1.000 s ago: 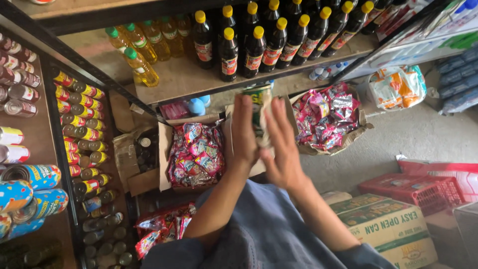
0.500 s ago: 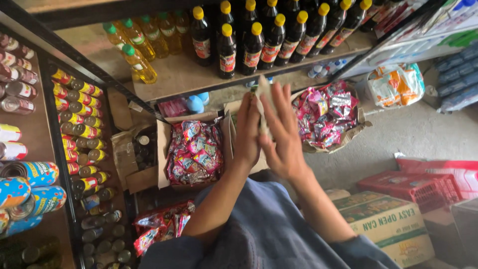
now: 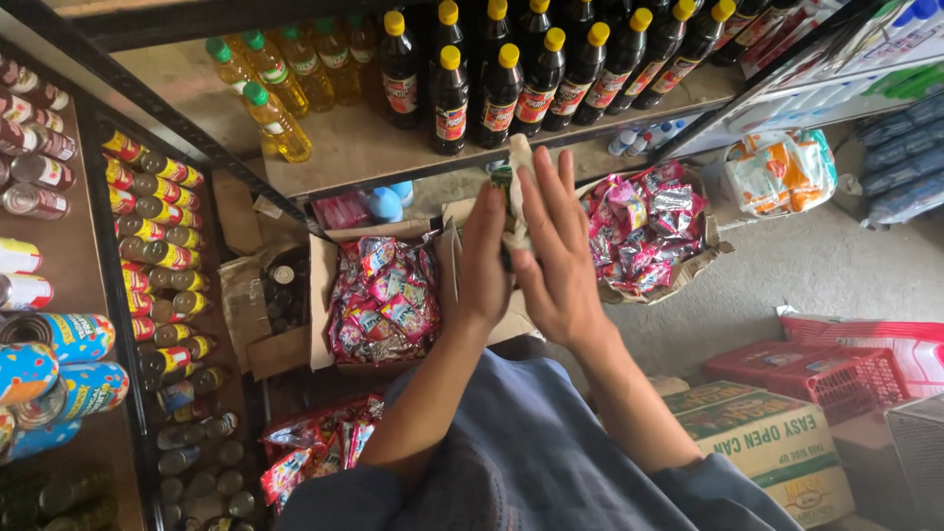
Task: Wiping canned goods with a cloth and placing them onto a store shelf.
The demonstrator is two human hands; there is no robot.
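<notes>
My left hand (image 3: 482, 261) and my right hand (image 3: 558, 251) are raised together in front of the shelf, palms facing each other. Between them is a small can with a green label (image 3: 501, 179), mostly hidden by the fingers. My left hand grips the can. My right hand, fingers stretched upward, presses a pale cloth (image 3: 518, 157) against it; the cloth sticks out above the fingertips. Below the hands stands an open cardboard box (image 3: 447, 241).
Dark sauce bottles with yellow caps (image 3: 501, 84) and yellow oil bottles (image 3: 275, 108) stand on the wooden shelf. Canned goods (image 3: 157, 246) fill the left rack. Two open boxes hold pink snack packets (image 3: 383, 300), (image 3: 644, 226). Red crates (image 3: 816, 369) and a printed carton (image 3: 777, 442) sit at right.
The green-labelled can, plainly visible one second ago, is now largely covered by the right hand and cloth. Both hands have stayed together, the right fingers sliding up over the can.
</notes>
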